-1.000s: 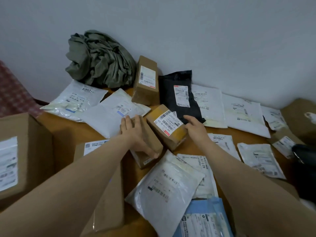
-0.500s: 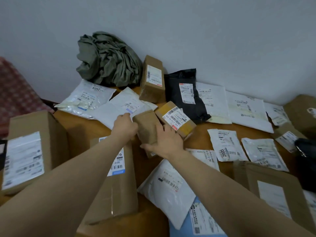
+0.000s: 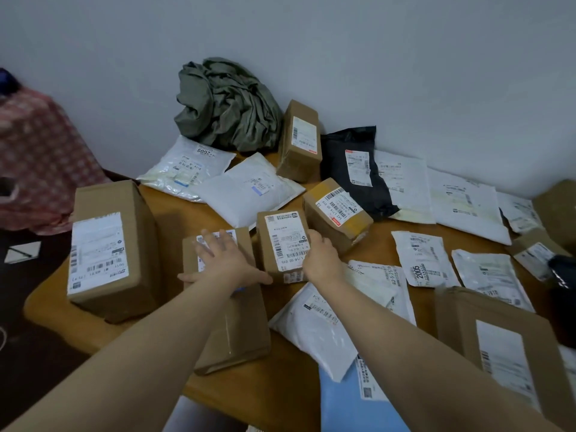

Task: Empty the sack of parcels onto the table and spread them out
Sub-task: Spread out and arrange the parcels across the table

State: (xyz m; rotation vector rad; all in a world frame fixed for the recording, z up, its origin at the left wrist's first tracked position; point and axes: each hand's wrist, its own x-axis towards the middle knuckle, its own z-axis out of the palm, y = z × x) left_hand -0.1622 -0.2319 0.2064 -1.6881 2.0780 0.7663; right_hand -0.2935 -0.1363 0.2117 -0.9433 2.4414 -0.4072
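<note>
Cardboard box [image 3: 285, 241], long axis toward the wall, right fingers [image 3: 313, 241] grasping its edge; left fingers [image 3: 215, 244] flat, released.

Both bare arms reach forward and close in on the small box [image 3: 285, 244]. The left forearm [image 3: 140, 353] runs up from the lower left of it, the right forearm [image 3: 405, 353] from the lower right, and both wrists are straight. The left hand [image 3: 224, 263] lies palm down just left of the small box, its 4 fingers straight, spread and pointing away from the person. Its thumb stretches sideways toward the box's near left corner. The right hand [image 3: 321, 260] sits against the right side of the small box, knuckles up. Its fingers curl over that edge and hold it, and its thumb is hidden.
</note>
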